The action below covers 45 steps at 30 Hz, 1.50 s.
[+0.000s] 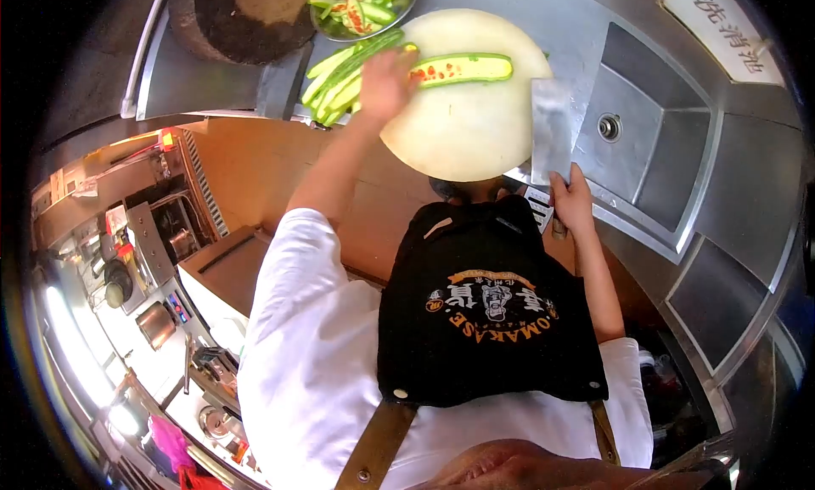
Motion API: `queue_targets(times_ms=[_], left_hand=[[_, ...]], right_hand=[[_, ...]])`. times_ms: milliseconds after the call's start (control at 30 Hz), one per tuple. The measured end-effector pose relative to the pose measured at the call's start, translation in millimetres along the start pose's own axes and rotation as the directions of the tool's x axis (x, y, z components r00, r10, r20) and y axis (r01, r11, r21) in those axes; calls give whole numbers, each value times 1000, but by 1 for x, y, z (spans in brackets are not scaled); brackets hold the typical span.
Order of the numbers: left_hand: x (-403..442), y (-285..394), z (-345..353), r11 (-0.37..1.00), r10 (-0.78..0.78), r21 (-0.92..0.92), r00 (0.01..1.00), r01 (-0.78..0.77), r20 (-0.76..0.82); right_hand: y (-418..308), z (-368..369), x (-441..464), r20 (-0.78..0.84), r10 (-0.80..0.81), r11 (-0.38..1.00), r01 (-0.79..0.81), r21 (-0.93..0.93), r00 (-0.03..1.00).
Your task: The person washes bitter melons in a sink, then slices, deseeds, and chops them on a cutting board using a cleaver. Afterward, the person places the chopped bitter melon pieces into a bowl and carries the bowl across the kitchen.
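Note:
A long green vegetable half (471,69) lies cut side up on the round pale board (458,129), with red bits along its middle. My left hand (387,87) is at its left end, beside a pile of long green pieces (335,82); its blurred fingers do not show whether they grip anything. My right hand (573,203) is closed around the handle of a cleaver (553,129), whose broad blade stands over the board's right edge.
Above the pile, a metal bowl (361,38) holds green pieces and red bits. A dark round block (191,23) is at the upper left. The metal sink (620,137) lies right of the board. Shelves and equipment fill the left side.

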<state>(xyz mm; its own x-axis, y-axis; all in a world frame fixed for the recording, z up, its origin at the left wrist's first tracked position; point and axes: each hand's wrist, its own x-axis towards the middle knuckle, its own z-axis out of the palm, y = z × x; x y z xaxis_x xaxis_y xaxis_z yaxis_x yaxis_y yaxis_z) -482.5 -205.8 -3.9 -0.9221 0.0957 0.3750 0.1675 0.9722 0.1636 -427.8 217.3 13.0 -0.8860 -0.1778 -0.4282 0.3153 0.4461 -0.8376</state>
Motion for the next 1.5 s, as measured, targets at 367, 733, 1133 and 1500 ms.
queue_targets(times_ms=[367,733,1133,1500], left_hand=[[-4,110,11,994,29,-110,908,19,417],[-72,115,16,953,-214,-237,972,188,-93],[-77,110,24,941,-236,-270,968,206,-83],[-73,104,20,936,-215,-285,977,207,4]], right_hand=[[-83,-26,39,205,-38,837,143,-528,978],[-190,53,75,772,-32,36,773,-634,635],[-180,49,98,801,-89,8,805,-594,592],[-211,82,81,748,60,-34,750,-661,661]])
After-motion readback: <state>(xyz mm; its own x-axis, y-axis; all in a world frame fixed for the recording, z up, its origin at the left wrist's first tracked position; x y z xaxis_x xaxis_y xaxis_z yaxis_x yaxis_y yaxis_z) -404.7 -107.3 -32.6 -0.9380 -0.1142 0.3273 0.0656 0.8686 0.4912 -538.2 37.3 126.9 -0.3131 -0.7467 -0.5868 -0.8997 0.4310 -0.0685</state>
